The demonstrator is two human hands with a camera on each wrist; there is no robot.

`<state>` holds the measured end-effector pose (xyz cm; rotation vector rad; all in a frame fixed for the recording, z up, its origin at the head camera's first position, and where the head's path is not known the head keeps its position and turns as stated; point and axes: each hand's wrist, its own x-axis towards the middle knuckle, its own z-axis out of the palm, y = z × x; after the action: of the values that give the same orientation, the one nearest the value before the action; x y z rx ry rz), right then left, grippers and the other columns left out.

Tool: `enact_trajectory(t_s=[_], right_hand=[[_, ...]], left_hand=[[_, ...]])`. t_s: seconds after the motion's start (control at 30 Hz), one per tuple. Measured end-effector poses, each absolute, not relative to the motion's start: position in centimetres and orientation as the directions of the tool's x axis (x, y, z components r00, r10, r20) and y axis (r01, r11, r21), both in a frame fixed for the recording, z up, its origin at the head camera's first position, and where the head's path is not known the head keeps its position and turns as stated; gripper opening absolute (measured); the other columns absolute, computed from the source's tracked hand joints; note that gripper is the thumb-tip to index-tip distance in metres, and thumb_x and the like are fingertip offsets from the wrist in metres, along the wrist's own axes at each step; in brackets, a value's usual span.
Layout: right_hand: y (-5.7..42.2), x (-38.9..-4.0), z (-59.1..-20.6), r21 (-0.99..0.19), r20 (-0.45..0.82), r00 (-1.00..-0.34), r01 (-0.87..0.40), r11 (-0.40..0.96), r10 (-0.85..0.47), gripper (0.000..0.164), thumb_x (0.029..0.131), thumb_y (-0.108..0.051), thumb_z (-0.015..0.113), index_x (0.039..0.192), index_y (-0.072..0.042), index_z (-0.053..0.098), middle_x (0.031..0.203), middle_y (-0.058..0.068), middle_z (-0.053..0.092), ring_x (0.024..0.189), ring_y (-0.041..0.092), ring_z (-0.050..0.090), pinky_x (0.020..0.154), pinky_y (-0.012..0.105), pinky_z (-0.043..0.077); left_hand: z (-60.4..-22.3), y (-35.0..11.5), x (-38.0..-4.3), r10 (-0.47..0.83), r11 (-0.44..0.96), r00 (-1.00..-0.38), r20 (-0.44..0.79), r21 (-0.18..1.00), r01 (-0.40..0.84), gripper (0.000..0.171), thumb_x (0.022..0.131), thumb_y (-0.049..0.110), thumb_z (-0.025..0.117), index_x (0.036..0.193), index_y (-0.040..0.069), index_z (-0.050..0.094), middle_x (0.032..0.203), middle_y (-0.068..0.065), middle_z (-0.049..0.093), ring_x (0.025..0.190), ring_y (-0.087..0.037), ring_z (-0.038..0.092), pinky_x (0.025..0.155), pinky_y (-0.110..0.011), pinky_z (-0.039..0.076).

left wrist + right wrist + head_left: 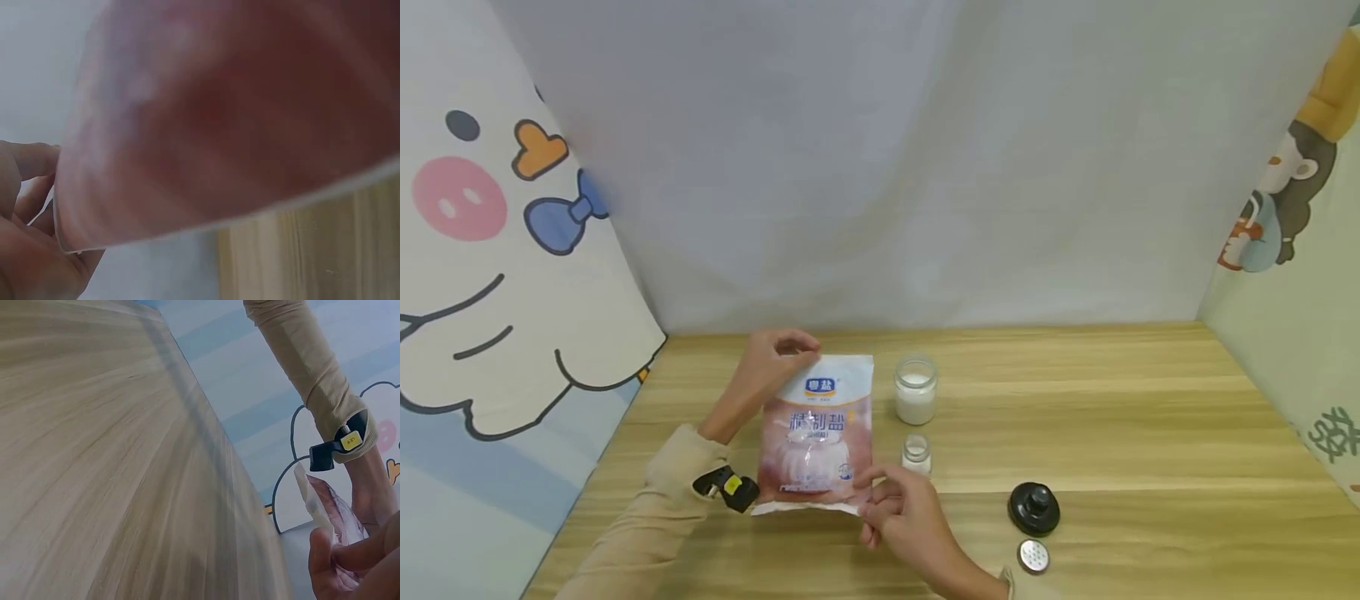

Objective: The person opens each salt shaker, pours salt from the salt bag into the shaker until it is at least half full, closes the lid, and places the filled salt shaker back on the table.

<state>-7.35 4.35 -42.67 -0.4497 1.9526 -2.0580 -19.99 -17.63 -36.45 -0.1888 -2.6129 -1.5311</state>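
A pink and white bag of salt (816, 433) is held up over the table, its printed front toward the head camera. At the bag's top left corner, my left hand (767, 367) pinches the edge between thumb and fingers. My right hand (906, 508) grips the lower right corner. Close up in the left wrist view, the bag (219, 125) fills most of the picture, with the left hand (37, 231) at its corner. In the right wrist view, curled fingers of the right hand (356, 562) hold the bag's end (334, 512).
Right of the bag stands a larger glass jar (916, 396) with white contents. A small glass jar (916, 454), also partly white inside, stands in front of it, just beyond the right hand. A black knobbed lid (1034, 508) and a perforated silver cap (1033, 556) lie farther right on the wooden table (1150, 467).
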Motion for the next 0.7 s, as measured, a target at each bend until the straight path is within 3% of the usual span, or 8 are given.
enact_trajectory(t_s=[0.07,0.33,0.57,0.7], right_hand=[[3.7,-7.6,-43.2,-0.999,0.012,-0.919,0.01,-0.053,-0.393,0.024,0.08,0.018,0.056,0.101,0.009,0.06,0.07,0.014,0.061,0.049,0.014,0.058,0.045,0.032,0.055],[1.7,-8.6,-45.2,-0.996,-0.062,-0.911,0.084,-0.037,-0.407,0.031,0.073,0.024,0.054,0.102,0.014,0.06,0.067,0.023,0.061,0.053,0.038,0.061,0.046,0.037,0.056],[1.1,-8.8,-46.4,-0.99,-0.144,-0.887,0.124,0.074,-0.438,0.038,0.073,0.017,0.061,0.111,0.014,0.059,0.089,0.019,0.063,0.062,0.024,0.062,0.052,0.033,0.057],[1.0,-8.9,-46.0,-0.977,-0.103,-0.866,-0.005,0.214,-0.49,0.04,0.073,0.008,0.066,0.113,0.007,0.061,0.087,0.014,0.064,0.062,0.013,0.058,0.052,0.024,0.052]], left_hand=[[-37.3,-18.4,-20.2,0.038,0.493,-0.993,0.109,0.863,0.114,0.014,0.083,0.006,0.069,0.096,-0.001,0.07,0.097,-0.014,0.07,0.083,-0.02,0.064,0.073,-0.022,0.051],[-39.6,-20.7,-20.5,0.01,0.535,-1.0,-0.018,0.845,-0.01,0.02,0.085,0.008,0.068,0.1,-0.005,0.067,0.094,-0.016,0.069,0.08,-0.021,0.063,0.064,-0.025,0.053],[-42.0,-21.5,-21.3,-0.072,0.542,-0.993,-0.091,0.832,-0.115,0.019,0.083,0.005,0.07,0.099,-0.004,0.066,0.094,-0.016,0.069,0.086,-0.025,0.063,0.07,-0.025,0.052],[-42.7,-21.6,-21.7,-0.076,0.535,-0.994,-0.082,0.838,-0.11,0.017,0.082,0.002,0.07,0.097,-0.005,0.066,0.093,-0.017,0.068,0.086,-0.026,0.064,0.072,-0.027,0.052]])
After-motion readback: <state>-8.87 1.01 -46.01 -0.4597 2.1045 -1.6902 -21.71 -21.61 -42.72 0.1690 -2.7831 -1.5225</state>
